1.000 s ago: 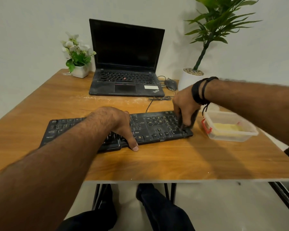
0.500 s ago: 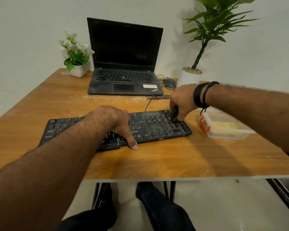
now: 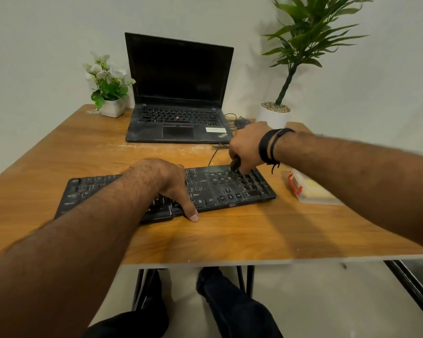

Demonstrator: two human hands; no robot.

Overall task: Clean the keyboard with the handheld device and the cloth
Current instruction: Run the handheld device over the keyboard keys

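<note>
A flat black plastic keyboard lies slightly askew near the middle of a wood-grain table, its keys dull and dusty, its thin cable running off toward 12 o'clock. The left hand lies palm down over the middle keys, fingers relaxed and spread over the rows, the thumb stretched past the near edge so that its tip touches the tabletop. The right hand, a black band on its wrist, hovers at the keyboard's far right corner, fingers curled tightly round a small dark device; only the rounded lower end shows, tip down on or just above the keys by the number pad, and contact cannot be judged.

At 3 o'clock from the keyboard sits a clear plastic box with a red clip, something pale yellow inside. At 12 o'clock stands an open matte-black laptop, screen dark, with a dark mouse just beside its right edge. A small white pot of flowers stands at 11 o'clock, a tall leafy plant in a round white pot at 1 o'clock.
</note>
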